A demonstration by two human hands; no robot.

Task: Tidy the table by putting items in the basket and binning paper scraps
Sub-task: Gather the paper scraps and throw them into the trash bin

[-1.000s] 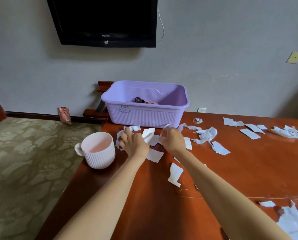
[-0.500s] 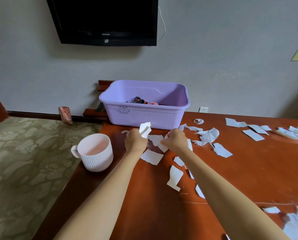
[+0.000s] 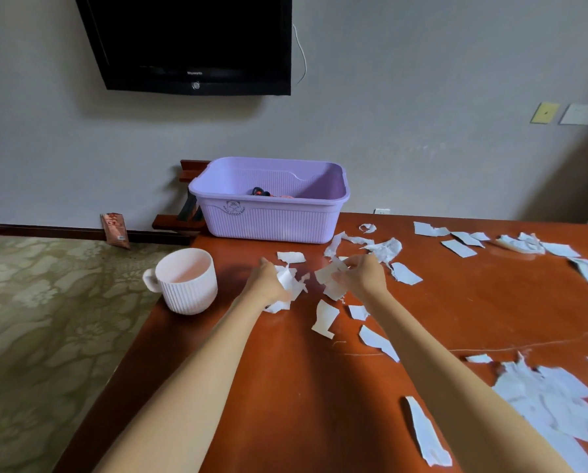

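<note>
Torn white paper scraps (image 3: 326,318) lie scattered over the red-brown table (image 3: 302,387). My left hand (image 3: 268,281) grips a bunch of crumpled scraps (image 3: 287,279) just right of the white ribbed cup-shaped bin (image 3: 186,281). My right hand (image 3: 362,276) pinches more scraps (image 3: 330,274) close beside it. The lilac basket (image 3: 268,220) stands behind both hands at the table's far left corner, with a few dark and orange items inside.
A large pile of scraps (image 3: 551,401) lies at the right front, and more scraps (image 3: 463,245) run along the far right. The table's left edge drops to patterned carpet (image 3: 40,319). A black TV (image 3: 190,42) hangs on the wall.
Both hands have pulled back toward me from the basket's front with scraps gathered in them. The left hand has drawn slightly apart from the right.
</note>
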